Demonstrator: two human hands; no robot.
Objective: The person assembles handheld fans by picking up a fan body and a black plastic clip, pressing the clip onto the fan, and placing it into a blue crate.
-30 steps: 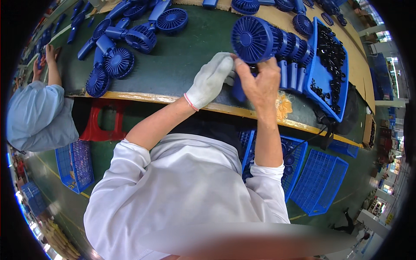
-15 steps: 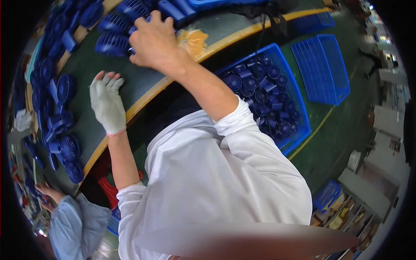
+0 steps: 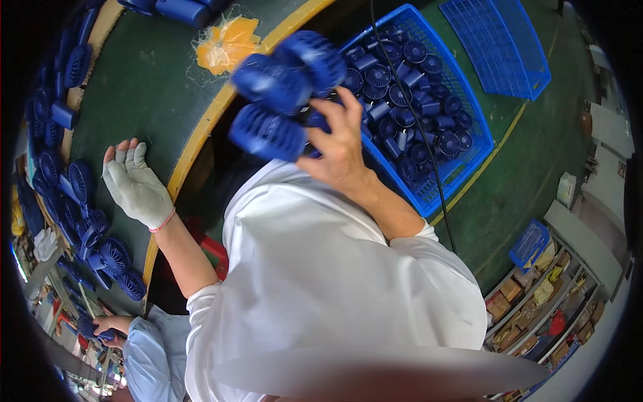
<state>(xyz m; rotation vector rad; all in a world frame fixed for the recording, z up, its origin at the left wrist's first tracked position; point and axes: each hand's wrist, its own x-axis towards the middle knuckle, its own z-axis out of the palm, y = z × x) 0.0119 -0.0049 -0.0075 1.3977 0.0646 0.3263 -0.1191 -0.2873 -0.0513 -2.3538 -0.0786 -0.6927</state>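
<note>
My bare right hand (image 3: 338, 144) is closed on several blue handheld fans (image 3: 271, 84) and carries them past the table's front edge, left of a blue plastic crate (image 3: 479, 144). Motion blurs the fans, and their handles are partly hidden by my fingers. Inside the crate lies a heap of similar blue fans (image 3: 402, 100). My left hand (image 3: 137, 184), in a white glove with bare fingertips, rests palm up over the green table (image 3: 167, 100). Its fingers are stretched out and nothing is in them.
Blue fans (image 3: 80, 181) line the table's far left side. An orange patch with clear tape (image 3: 228, 45) sits on the tabletop. Another blue crate (image 3: 499, 47) stands on the floor at upper right. A black cord (image 3: 422, 127) hangs across the full crate. A co-worker (image 3: 157, 352) is at lower left.
My right hand has lifted the fans off the table and swung them right, toward the full crate. My left hand has shifted slightly left and stays open. The whole view has turned somewhat.
</note>
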